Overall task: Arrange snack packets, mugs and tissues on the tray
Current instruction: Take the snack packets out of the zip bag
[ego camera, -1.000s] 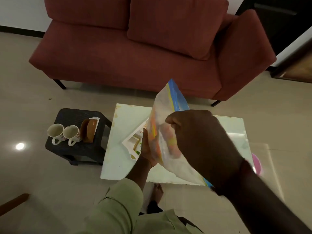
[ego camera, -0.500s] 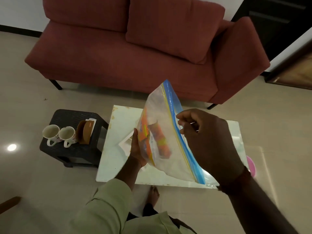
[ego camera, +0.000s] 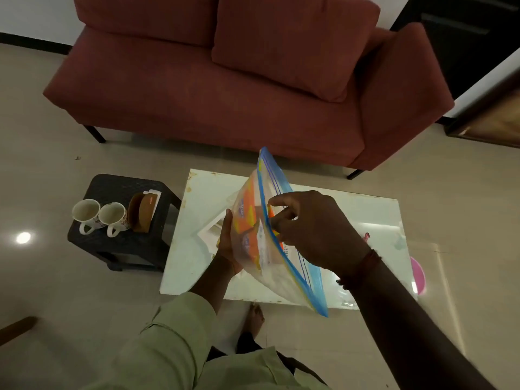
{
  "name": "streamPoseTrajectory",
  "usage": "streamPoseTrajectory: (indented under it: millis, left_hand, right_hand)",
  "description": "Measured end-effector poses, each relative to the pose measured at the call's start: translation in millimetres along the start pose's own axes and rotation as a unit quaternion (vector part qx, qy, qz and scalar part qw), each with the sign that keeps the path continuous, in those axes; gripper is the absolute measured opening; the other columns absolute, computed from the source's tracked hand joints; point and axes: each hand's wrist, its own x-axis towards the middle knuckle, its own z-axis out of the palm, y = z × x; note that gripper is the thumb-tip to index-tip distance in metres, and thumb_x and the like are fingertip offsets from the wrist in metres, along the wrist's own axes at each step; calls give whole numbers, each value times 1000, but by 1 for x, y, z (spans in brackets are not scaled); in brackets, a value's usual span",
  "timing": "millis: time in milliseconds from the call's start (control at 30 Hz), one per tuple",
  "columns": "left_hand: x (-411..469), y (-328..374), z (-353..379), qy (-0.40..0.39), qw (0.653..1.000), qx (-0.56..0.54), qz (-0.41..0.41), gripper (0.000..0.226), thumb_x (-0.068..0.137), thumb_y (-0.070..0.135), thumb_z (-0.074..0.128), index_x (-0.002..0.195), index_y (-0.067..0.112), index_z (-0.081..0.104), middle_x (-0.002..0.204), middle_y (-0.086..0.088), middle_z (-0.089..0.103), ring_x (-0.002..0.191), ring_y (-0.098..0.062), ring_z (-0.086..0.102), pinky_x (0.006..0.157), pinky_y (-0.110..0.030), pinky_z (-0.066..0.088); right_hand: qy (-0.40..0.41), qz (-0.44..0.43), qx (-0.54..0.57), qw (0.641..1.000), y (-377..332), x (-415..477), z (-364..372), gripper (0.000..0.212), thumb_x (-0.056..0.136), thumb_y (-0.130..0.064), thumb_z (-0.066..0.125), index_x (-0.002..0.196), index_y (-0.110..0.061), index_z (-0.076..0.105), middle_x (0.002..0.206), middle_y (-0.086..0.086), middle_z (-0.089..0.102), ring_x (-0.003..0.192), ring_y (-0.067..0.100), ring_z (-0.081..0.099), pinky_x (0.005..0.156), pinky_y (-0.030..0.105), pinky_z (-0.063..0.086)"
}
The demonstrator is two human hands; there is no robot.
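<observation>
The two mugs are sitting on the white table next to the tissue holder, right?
Not quite. The head view shows the two mugs on the small black stool left of the white table, next to the tissue holder.

Left hand (ego camera: 225,243) cups upright from below, palm inward; right hand (ego camera: 312,229) reaches across, fingers (ego camera: 278,204) curled, thumb pinching.

No text can be read with any certainty. The orange snack packets (ego camera: 245,212) inside the clear zip bag (ego camera: 277,243) carry blue-and-white logo patches, but the lettering is too blurred to make out. A patch of small blue print on the bag's face, just below the snack packets, is also too fine to read. The mugs (ego camera: 98,216) show only a floral pattern.
</observation>
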Motion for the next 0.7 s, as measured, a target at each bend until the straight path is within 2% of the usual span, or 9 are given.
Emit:
streamPoseTrajectory:
  millis: [100,167,233,333,400,467,533,633,700]
  left_hand:
    - [-5,-3,5,-31,999,-9,38,51,81,63,37,84,33,78,77,3,76,69,-14,73,56,-31,58]
    - [-6,-4,0,5,1000,-1,-1,57,64,77,54,89,27,64,66,1,70,57,-17,67,48,-31,54]
    - [-1,-4,-4,-13,999,-31,-16,69,74,80,49,108,22,60,89,-7,72,76,-25,70,62,-40,58]
    - [1,-8,-4,-38,997,-64,5,72,90,70,35,138,20,53,132,-15,61,116,-35,61,93,-55,51]
    - [0,-8,-3,-47,997,-66,-1,74,89,70,35,141,20,49,134,-15,60,118,-35,60,96,-55,50]
    - [1,-8,-7,-57,996,-62,7,69,90,68,31,135,20,53,123,-12,68,107,-31,67,85,-50,57]
    - [1,-8,-8,-67,995,-68,10,65,92,66,29,131,20,54,118,-12,70,102,-30,70,80,-47,59]
    - [2,-9,-9,-68,995,-72,4,67,93,67,30,132,20,55,122,-14,68,105,-31,69,80,-48,58]
    - [3,-8,-10,-51,996,-69,1,69,91,68,34,136,20,53,126,-14,66,108,-33,67,85,-50,57]
  right_hand:
    - [-36,-31,-72,996,6,5,11,36,98,-13,46,128,-21,65,127,0,65,109,19,60,85,16,36]
    - [-67,-15,-72,995,12,9,21,41,96,-7,49,132,-22,62,134,-1,61,117,19,56,88,17,38]
    - [-56,3,-51,997,19,12,29,42,93,-5,51,131,-20,61,132,2,62,116,21,58,97,25,44]
    - [-9,33,-78,996,38,20,37,30,92,-17,53,121,-17,60,117,5,69,107,25,62,87,29,49]
    - [-50,81,-115,989,46,24,33,32,98,-33,47,119,-13,62,114,6,68,101,26,62,81,30,46]
    - [-118,95,-108,982,46,21,27,50,103,-43,30,120,-8,61,104,15,67,87,30,59,74,36,45]
    - [-143,120,17,982,39,15,21,61,102,-56,20,116,-16,64,97,11,67,83,30,62,70,37,47]
    - [-129,203,289,927,35,5,24,32,94,-66,31,103,-47,55,96,-18,65,76,4,69,57,27,57]
    - [-129,233,365,892,44,3,31,30,88,-72,39,109,-54,51,107,-14,66,87,17,73,62,39,62]
